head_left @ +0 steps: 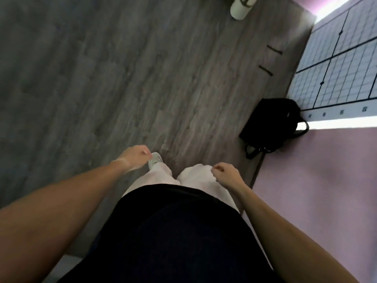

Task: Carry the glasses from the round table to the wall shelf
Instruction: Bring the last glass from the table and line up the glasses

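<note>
Currently, head view: person is looking down at wooden floor.
Grip: left hand and right hand are hanging loosely curled, holding nothing.
Glasses: out of view.
Risk: tripping on black bag near the wall.

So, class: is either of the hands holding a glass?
No: the left hand and right hand hang loosely curled, holding nothing.

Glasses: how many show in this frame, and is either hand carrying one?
0. No glasses, round table or shelf show. The left hand and right hand hang loosely curled and hold nothing above the wood floor. Glasses may lie out of view.
</note>
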`<state>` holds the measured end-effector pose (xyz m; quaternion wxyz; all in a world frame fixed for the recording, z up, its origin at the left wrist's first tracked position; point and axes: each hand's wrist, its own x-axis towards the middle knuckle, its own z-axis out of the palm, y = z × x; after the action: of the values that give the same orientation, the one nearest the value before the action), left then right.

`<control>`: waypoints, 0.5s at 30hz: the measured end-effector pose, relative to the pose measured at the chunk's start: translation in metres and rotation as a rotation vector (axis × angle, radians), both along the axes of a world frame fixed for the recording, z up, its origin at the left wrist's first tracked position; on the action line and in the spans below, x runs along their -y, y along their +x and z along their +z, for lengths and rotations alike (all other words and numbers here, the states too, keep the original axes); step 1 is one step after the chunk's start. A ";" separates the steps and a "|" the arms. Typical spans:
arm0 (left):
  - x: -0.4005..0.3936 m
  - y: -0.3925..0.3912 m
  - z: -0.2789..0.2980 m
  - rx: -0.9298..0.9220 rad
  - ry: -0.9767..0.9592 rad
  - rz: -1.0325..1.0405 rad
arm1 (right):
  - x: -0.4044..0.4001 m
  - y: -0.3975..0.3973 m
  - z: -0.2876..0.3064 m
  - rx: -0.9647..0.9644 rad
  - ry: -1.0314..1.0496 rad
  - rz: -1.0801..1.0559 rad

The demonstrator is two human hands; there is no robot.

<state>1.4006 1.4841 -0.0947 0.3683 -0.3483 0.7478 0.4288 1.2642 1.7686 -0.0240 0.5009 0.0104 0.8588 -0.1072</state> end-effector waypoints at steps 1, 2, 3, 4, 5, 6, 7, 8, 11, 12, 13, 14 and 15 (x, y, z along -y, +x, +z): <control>0.010 -0.006 0.001 -0.009 -0.008 0.047 | 0.019 -0.005 0.001 -0.022 -0.039 -0.007; 0.019 -0.012 0.001 -0.025 -0.006 0.105 | 0.038 -0.011 0.002 -0.033 -0.074 0.001; 0.026 -0.018 0.001 -0.039 0.007 0.156 | 0.057 -0.014 0.002 -0.027 -0.099 0.016; 0.031 -0.025 0.002 -0.048 0.026 0.191 | 0.075 -0.018 0.002 -0.005 -0.119 0.037; 0.034 -0.031 0.004 -0.050 0.051 0.208 | 0.091 -0.023 0.001 0.023 -0.136 0.073; 0.034 -0.037 0.005 -0.051 0.075 0.208 | 0.104 -0.027 0.000 0.043 -0.158 0.129; 0.036 -0.044 0.004 -0.051 0.094 0.209 | 0.118 -0.035 -0.001 0.056 -0.181 0.194; 0.038 -0.052 0.004 -0.045 0.101 0.200 | 0.130 -0.045 -0.003 0.070 -0.194 0.249; 0.049 -0.082 0.006 -0.017 0.093 0.107 | 0.159 -0.090 -0.011 0.094 -0.204 0.321; 0.057 -0.094 0.006 0.001 0.082 0.084 | 0.169 -0.111 -0.014 0.080 -0.207 0.331; 0.067 -0.105 0.007 0.026 0.065 0.075 | 0.180 -0.133 -0.016 0.058 -0.211 0.331; 0.078 -0.118 0.009 0.052 0.047 0.087 | 0.192 -0.156 -0.019 0.039 -0.218 0.322; 0.090 -0.131 0.011 0.071 0.029 0.119 | 0.205 -0.180 -0.021 0.027 -0.224 0.320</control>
<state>1.2692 1.3938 -0.0839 0.3734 -0.4017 0.7061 0.4479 1.0847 1.5637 -0.0446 0.5210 -0.1805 0.8255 -0.1207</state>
